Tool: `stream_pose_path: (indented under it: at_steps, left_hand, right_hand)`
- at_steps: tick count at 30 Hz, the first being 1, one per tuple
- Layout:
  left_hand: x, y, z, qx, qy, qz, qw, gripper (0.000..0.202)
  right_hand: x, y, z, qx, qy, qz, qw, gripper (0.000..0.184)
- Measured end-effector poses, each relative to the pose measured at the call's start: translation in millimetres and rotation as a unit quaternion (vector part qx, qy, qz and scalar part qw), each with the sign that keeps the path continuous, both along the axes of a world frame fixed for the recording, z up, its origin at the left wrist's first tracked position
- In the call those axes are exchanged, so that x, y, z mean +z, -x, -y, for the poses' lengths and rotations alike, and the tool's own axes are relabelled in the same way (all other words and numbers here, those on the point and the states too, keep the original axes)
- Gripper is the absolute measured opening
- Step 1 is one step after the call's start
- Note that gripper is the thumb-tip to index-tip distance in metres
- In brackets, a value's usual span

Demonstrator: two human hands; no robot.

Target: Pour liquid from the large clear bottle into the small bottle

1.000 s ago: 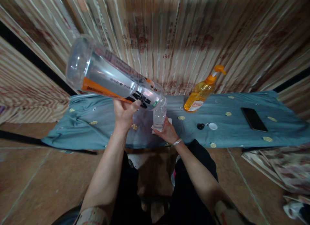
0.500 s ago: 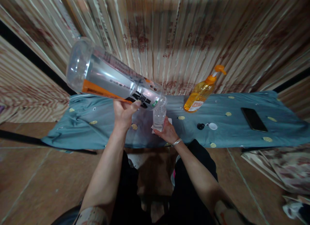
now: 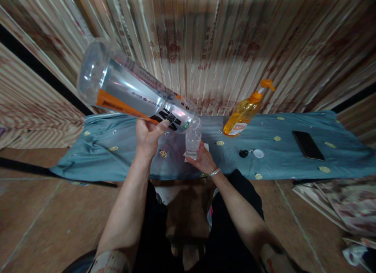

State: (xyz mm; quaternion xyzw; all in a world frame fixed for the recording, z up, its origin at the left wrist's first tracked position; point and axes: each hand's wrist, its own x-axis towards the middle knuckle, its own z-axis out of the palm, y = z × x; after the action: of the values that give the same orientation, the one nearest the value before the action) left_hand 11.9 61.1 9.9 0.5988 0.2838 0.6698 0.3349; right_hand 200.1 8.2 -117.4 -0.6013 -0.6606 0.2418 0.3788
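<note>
A large clear plastic bottle [image 3: 132, 89] with a silver and orange label is gripped near its neck by my left hand [image 3: 149, 138]. It tilts with its base up at the left and its mouth down at the right. The mouth meets the top of a small clear bottle [image 3: 193, 143], which my right hand [image 3: 202, 159] holds upright, fingers closed round its lower part. Some clear liquid seems to be inside the small bottle. Under it, a white tissue [image 3: 206, 147] shows on the blue-green cloth.
An orange pump bottle [image 3: 239, 116] stands to the right on the cloth-covered table [image 3: 132, 163]. A black cap [image 3: 243, 153] and a white cap [image 3: 258, 153] lie nearer me. Farther right is a black phone [image 3: 308, 145]. A striped curtain [image 3: 188, 42] hangs behind.
The large bottle's base has risen slightly and shifted left, so it tilts more steeply. My right hand and the small bottle have stayed in place.
</note>
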Motion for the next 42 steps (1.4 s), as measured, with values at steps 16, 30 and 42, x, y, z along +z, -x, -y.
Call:
stream_pose_path:
  at_steps: [16,30,42]
  left_hand:
    - [4.5,-4.2,0.0,0.0,0.008,0.019,1.0,0.063]
    - [8.5,-7.0,1.2,-0.017,0.011,0.038,0.999,0.063]
    - [9.3,-10.4,0.3,-0.029,-0.002,0.047,0.998,0.065]
  right_hand:
    - [3.1,0.7,0.8,-0.004,0.013,0.008,1.0,0.086]
    - [-1.0,-0.6,-0.1,0.0,-0.001,0.003,1.0,0.083]
    - [0.5,0.1,0.3,0.003,0.006,0.004,1.0,0.083]
